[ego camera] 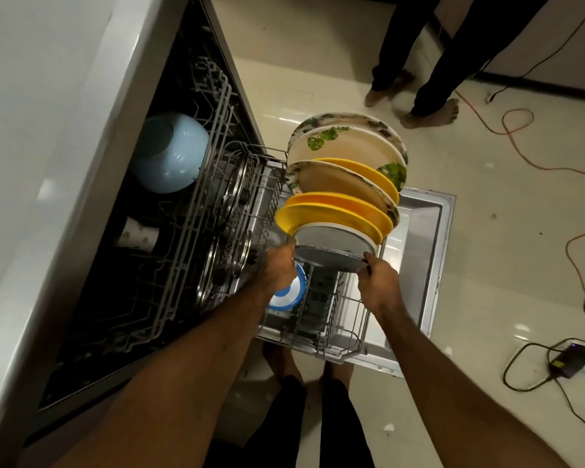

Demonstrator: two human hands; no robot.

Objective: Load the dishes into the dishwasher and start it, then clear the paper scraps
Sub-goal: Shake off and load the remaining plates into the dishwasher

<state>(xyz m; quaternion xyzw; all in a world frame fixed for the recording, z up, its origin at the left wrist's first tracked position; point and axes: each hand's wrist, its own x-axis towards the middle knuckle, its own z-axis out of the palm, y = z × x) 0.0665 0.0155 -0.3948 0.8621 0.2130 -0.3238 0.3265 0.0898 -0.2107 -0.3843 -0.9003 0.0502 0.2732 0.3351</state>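
The dishwasher stands open with its lower rack (348,336) pulled out over the door (423,251). Several plates stand on edge in that rack: leaf-patterned plates (348,143) at the far end, yellow plates (338,211) nearer. Closest to me is a grey plate (331,244). My left hand (281,268) grips its left rim and my right hand (379,282) grips its right rim, holding it upright over the rack. A blue-and-white lid (289,293) lies under my left hand. The upper rack (190,231) holds a pale blue bowl (169,153), a white cup (139,234) and steel lids (223,265).
A white countertop (48,163) runs along the left. Two people's legs (429,62) stand on the tiled floor beyond the door. Orange and black cables (520,146) and a power adapter (569,361) lie on the floor to the right. My own feet (318,373) are by the door's near edge.
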